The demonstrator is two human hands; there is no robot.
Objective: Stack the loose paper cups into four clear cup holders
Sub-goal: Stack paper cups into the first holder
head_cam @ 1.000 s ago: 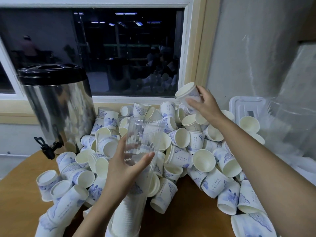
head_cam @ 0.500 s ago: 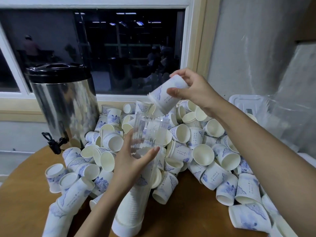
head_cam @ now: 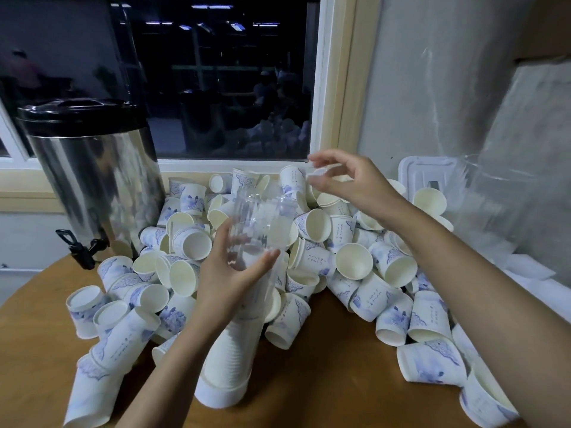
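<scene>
Clear cup holder (head_cam: 261, 220) leans on table (head_cam: 324, 381), lower part packed with stacked cups. Your left hand (head_cam: 228, 279) grips its middle. Above-right of mouth, your right hand (head_cam: 349, 183) hovers, fingers spread, empty. Loose paper cups (head_cam: 352, 261) heaped behind.

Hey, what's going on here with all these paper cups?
A person is loading loose paper cups into a clear cup holder. The left hand grips the holder partway up, tilted over the wooden table, its lower part filled with stacked cups. The right hand hovers just past the holder's mouth, fingers loosely spread, nothing plainly in it.
</scene>
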